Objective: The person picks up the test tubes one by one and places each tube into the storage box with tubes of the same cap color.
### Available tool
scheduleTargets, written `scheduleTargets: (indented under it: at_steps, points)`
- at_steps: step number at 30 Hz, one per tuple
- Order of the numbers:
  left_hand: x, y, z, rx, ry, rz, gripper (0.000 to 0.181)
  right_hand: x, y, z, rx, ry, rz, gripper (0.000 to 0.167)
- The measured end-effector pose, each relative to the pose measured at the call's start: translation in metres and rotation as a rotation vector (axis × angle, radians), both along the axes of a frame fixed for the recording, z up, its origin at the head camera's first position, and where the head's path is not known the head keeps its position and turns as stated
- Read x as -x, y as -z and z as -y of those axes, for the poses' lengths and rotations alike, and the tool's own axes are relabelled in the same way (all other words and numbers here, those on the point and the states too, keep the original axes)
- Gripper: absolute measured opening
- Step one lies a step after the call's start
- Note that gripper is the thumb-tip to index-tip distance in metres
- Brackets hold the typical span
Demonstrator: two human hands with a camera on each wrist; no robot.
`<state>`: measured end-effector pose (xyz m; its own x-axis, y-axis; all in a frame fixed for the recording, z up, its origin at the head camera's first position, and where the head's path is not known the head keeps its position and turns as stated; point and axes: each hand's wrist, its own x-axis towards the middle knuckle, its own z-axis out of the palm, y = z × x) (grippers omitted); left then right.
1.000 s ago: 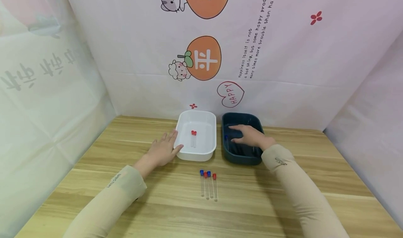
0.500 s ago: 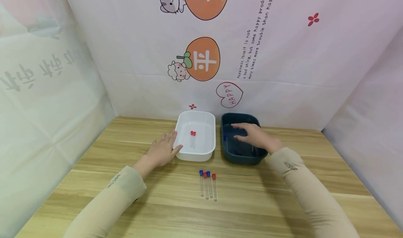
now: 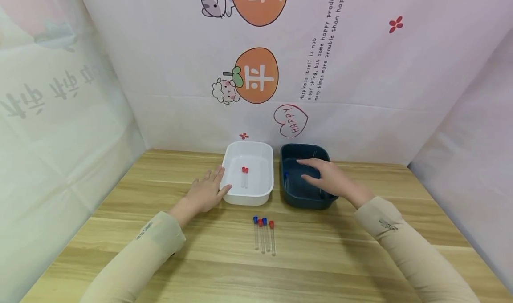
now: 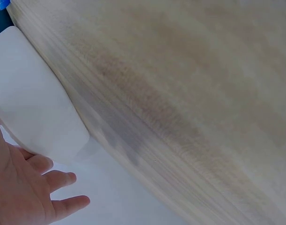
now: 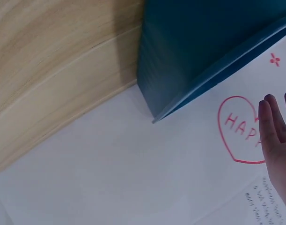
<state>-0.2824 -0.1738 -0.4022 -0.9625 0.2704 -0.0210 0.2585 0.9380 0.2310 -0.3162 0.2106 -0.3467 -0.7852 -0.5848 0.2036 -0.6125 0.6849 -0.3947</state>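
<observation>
My left hand (image 3: 203,192) rests against the left side of the white plastic bin (image 3: 248,199), its fingers spread along the rim. Inside that bin lie two red-capped test tubes (image 3: 245,177). Over the dark blue bin (image 3: 308,203) hovers my right hand (image 3: 329,177), thumb and fingers apart, holding nothing. A blue-capped test tube (image 3: 286,180) lies at the left in the dark bin; the hand hides part of the inside. In front of the bins, several test tubes with blue and red caps (image 3: 264,236) lie side by side on the wooden table (image 3: 224,272).
A printed white cloth (image 3: 352,125) hangs directly behind both bins, and cloth walls (image 3: 68,129) stand at the left and right sides. The two bins stand close together with a narrow gap between them.
My right hand has drawn back a little to the right above the dark bin, fingers still apart. The left hand and the tubes on the table stay in place.
</observation>
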Motion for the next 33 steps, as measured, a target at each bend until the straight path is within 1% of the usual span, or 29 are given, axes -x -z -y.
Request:
scheduleTargets:
  at_steps: [7, 14, 18, 21, 25, 28, 33]
  points:
    - [-0.001, -0.001, 0.000, -0.005, 0.000, 0.005, 0.077, -0.020, -0.005, 0.002, 0.025, -0.011, -0.054, 0.048]
    - [0.000, 0.000, 0.000, -0.005, -0.001, 0.005, 0.077, -0.036, -0.012, 0.004, 0.037, -0.007, -0.066, 0.048]
    - [0.001, 0.001, -0.001, -0.008, -0.003, 0.006, 0.076, -0.044, -0.012, 0.005, 0.069, -0.014, -0.077, 0.046]
    - [0.001, 0.001, 0.000, -0.012, 0.000, 0.004, 0.076, -0.050, -0.010, 0.006, 0.110, -0.021, -0.106, 0.043]
    - [0.001, 0.002, 0.000, -0.014, -0.001, -0.001, 0.076, -0.057, -0.002, 0.012, 0.186, -0.058, -0.114, 0.040]
    - [0.001, 0.003, 0.000, -0.018, -0.002, -0.005, 0.076, -0.065, 0.004, 0.017, 0.229, -0.091, -0.087, 0.039]
    - [0.001, 0.004, 0.000, -0.022, 0.002, -0.008, 0.076, -0.077, 0.013, 0.027, 0.260, -0.105, -0.063, 0.040]
